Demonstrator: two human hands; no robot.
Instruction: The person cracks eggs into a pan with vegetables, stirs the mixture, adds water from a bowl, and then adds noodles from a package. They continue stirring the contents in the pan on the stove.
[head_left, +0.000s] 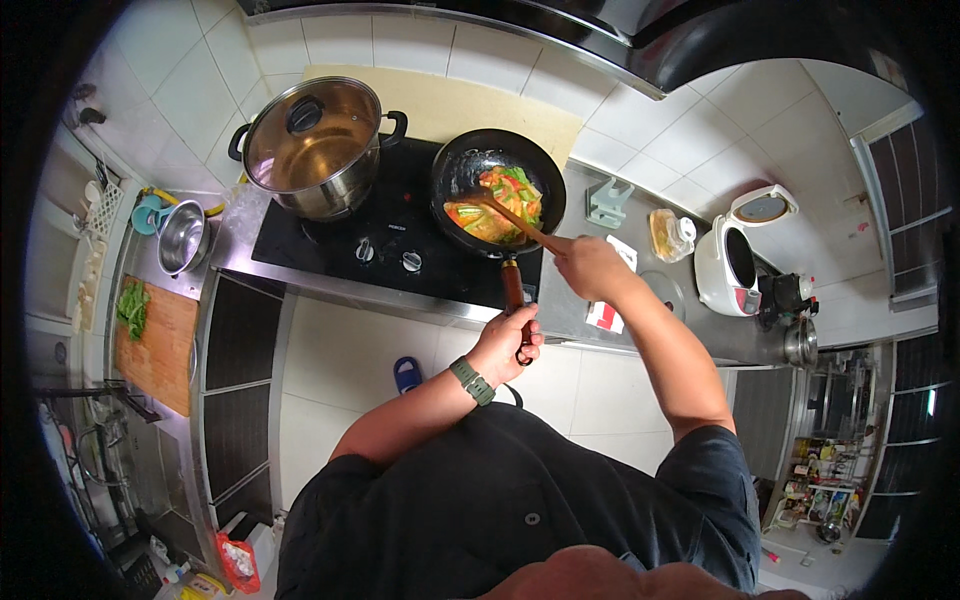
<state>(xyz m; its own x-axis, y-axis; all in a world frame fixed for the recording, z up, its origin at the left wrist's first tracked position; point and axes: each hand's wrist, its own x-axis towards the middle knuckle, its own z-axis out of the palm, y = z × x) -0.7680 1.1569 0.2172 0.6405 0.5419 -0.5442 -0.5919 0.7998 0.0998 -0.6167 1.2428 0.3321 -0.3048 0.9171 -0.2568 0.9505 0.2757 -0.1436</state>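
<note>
My left hand (507, 341) is closed around the brown wooden handle (513, 283) of a black wok (460, 169). The wok sits on the right side of a black glass cooktop (465, 279). In my right hand (592, 268) is a wooden spatula (521, 223), which slants down to the left into the wok. Its tip is among the food (517, 196), a mix of green vegetable pieces and orange-red pieces in a little sauce. Part of the spatula's grip is hidden by my fingers.
A lidded steel stockpot (330, 180) occupies the cooktop's left side. A cutting board (161, 360) with leafy greens (133, 309) and a steel bowl (183, 237) are on the left counter. On the right stand a green rack (609, 202), a glass lid (666, 296) and an open rice cooker (724, 262).
</note>
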